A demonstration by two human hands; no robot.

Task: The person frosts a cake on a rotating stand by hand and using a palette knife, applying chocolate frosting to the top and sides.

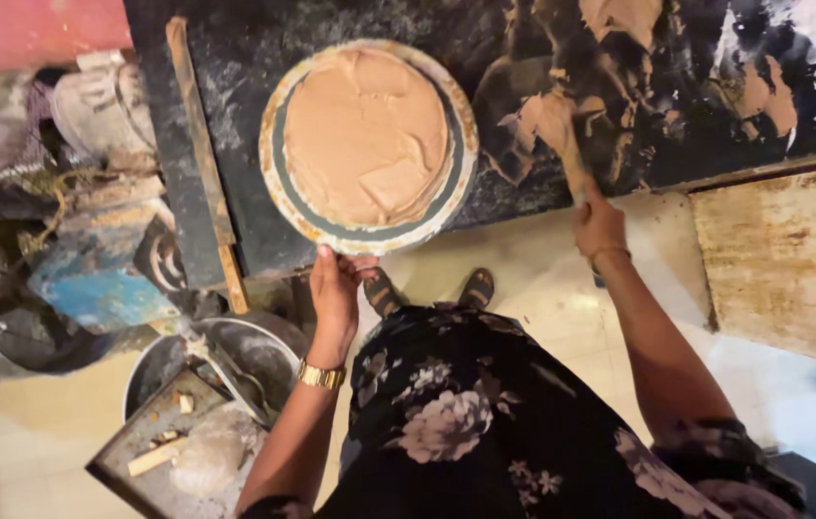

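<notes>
Floral dark fabric (485,423) of the person's garment fills the lower centre and hides most of the floor below it; two sandalled feet (427,288) show at its upper edge. Left hand (334,288): fingers curled together, tips touching the near rim of one round plate (278,183). One gold watch (321,374) sits on that wrist. The plate rests on the dark, flour-dusted worktop (264,48) and carries one flattened mound of tan dough (365,135). Right hand (598,223): fingers closed around the lower end of one wooden scraper (562,144), whose smeared blade lies on the worktop amid dough smears, well apart from the plate; the grip is partly hidden. At lower left, one metal bucket (177,356) and one tray (129,461) are cluttered and hard to make out.
</notes>
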